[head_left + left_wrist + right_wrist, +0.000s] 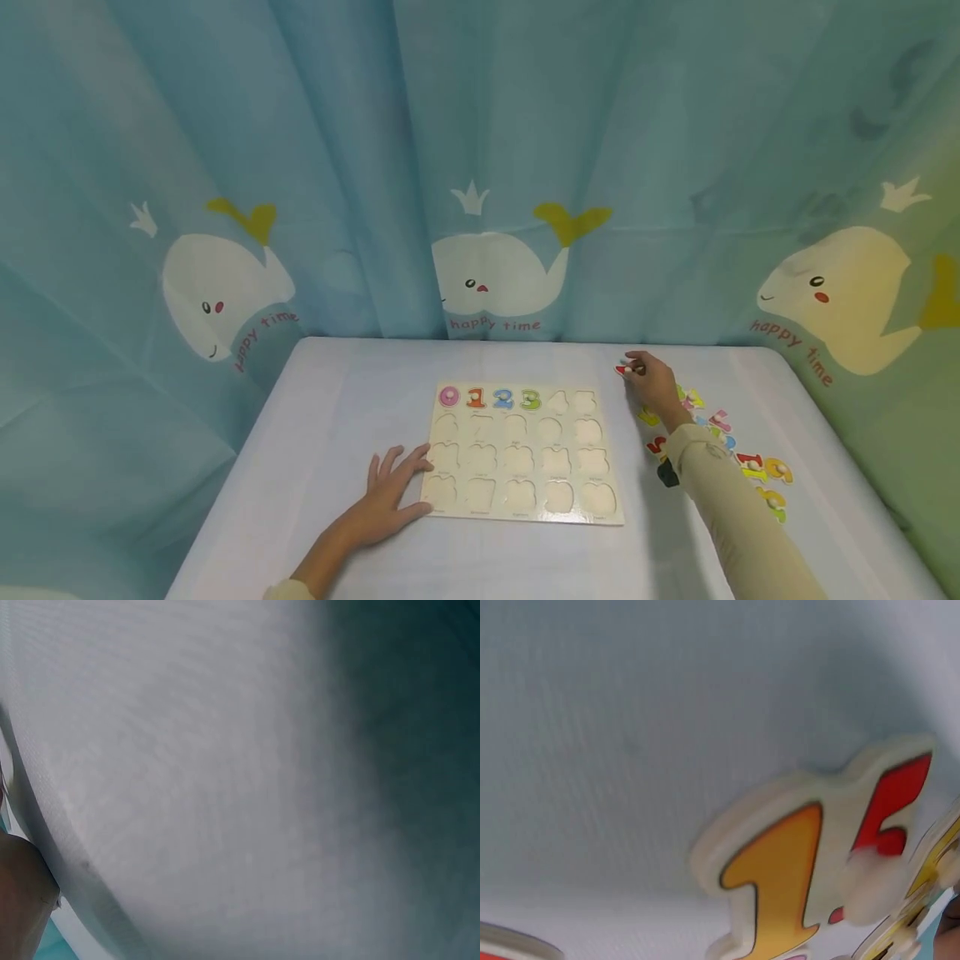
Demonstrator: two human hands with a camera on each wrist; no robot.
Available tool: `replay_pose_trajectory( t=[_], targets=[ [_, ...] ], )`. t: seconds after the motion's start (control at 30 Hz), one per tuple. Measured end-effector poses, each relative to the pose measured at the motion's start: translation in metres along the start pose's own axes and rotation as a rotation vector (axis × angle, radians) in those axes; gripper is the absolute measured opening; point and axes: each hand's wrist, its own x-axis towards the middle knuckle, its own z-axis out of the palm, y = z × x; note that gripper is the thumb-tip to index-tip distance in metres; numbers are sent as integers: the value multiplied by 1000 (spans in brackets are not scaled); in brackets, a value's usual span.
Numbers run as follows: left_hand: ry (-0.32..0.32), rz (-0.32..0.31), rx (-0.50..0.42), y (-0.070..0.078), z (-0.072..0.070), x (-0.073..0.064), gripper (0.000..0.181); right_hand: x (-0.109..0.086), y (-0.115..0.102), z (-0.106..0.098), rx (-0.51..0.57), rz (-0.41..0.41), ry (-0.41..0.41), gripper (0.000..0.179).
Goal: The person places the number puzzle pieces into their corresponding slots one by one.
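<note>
A pale wooden number puzzle board (517,446) lies flat on the white table. Its top row holds a pink 0 (448,397), an orange 1 (476,398), a blue 2 (503,399) and a green 3 (531,400); the other recesses show bare wood. My left hand (386,504) has its fingers spread, with the fingertips at the board's left edge. Beyond the board's upper right corner, my right hand (654,387) pinches a small red puzzle piece (621,369), mostly hidden by the fingers. In the right wrist view, a 15 piece (780,877) with a knob appears close up.
Several loose number pieces lie right of the board, partly under the right forearm, including a red and yellow one (752,467) and an orange one (778,470). A small black object (667,474) is beside the sleeve. A whale-printed curtain (360,167) hangs behind the table (330,400).
</note>
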Motion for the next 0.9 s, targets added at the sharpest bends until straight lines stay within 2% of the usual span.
replay_pose_trajectory(
  t=[0.13, 0.33, 0.6, 0.8, 0.9],
  targets=[
    [3, 7, 4, 0, 0, 0, 49, -1, -6, 3, 10, -30, 5, 37],
    [37, 52, 6, 2, -1, 0, 50, -6, -19, 14, 33, -75, 0, 39],
    [15, 31, 10, 0, -3, 1, 50, -18, -44, 34, 78, -166, -49, 38],
    [31, 48, -1, 0, -2, 0, 47, -29, -45, 49, 86, -165, -124, 42],
    [38, 57, -6, 0, -1, -1, 47, -34, -45, 53, 70, -184, -128, 41]
  ],
)
